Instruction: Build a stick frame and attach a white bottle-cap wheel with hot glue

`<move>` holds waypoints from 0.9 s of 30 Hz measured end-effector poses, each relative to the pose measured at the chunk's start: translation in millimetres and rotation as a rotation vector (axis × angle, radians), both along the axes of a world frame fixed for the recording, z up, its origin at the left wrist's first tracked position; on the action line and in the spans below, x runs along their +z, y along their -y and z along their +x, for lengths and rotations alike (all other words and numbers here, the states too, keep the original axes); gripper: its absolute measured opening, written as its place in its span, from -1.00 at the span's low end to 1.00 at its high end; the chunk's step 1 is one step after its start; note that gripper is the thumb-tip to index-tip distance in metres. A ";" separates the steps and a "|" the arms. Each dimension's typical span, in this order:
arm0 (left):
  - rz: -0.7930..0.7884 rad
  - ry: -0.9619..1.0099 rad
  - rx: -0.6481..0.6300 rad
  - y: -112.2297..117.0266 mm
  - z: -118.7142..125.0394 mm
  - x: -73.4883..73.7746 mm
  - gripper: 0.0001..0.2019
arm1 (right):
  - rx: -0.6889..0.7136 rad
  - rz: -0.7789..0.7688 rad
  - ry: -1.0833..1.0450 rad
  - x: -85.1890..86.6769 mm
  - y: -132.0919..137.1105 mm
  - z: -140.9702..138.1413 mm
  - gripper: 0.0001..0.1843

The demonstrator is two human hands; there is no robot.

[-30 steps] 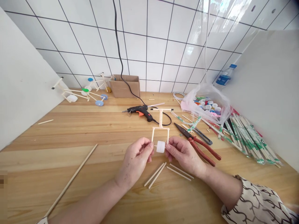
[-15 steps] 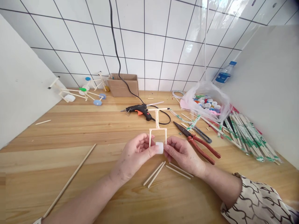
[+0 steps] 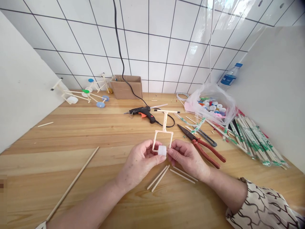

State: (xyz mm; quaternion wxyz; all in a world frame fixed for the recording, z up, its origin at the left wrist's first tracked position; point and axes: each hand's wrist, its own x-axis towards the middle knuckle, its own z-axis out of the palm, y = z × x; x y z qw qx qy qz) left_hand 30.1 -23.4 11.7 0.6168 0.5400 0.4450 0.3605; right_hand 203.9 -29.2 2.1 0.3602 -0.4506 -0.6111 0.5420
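Between my hands stands a small wooden-stick frame (image 3: 164, 131), with a black-tipped crossbar at its top and two legs below. A white bottle cap (image 3: 162, 150) sits between the lower ends of the legs. My left hand (image 3: 139, 160) is closed, with its thumb under the cap and its fingers behind the left leg. At the right leg's lower end, my right hand (image 3: 187, 157) pinches the frame. Part of the axle by the cap is hidden by my fingers. Short wooden sticks (image 3: 159, 178) lie on the table just below my hands.
A black glue gun (image 3: 143, 113) lies behind the frame. Red-handled pliers (image 3: 202, 146) and a utility knife (image 3: 207, 139) are to the right, near wrapped chopsticks (image 3: 259, 140) and a bag of caps (image 3: 212, 103). Stick models (image 3: 83, 92) and a cardboard box (image 3: 127, 87) stand at back left.
The frame has tilted, its top shifting to the right. My left thumb has slid lower, showing more of the cap's side. My right hand keeps its pinch.
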 end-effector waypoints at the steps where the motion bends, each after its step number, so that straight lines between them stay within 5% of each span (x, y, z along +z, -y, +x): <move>1: 0.001 0.003 0.004 -0.1 -0.1 -0.4 -0.77 | -0.004 -0.008 -0.012 -0.2 -0.2 0.3 -0.65; 27: -0.019 -0.033 0.046 0.7 -0.9 3.2 -0.75 | 0.019 -0.014 0.006 0.0 -1.7 2.3 -0.67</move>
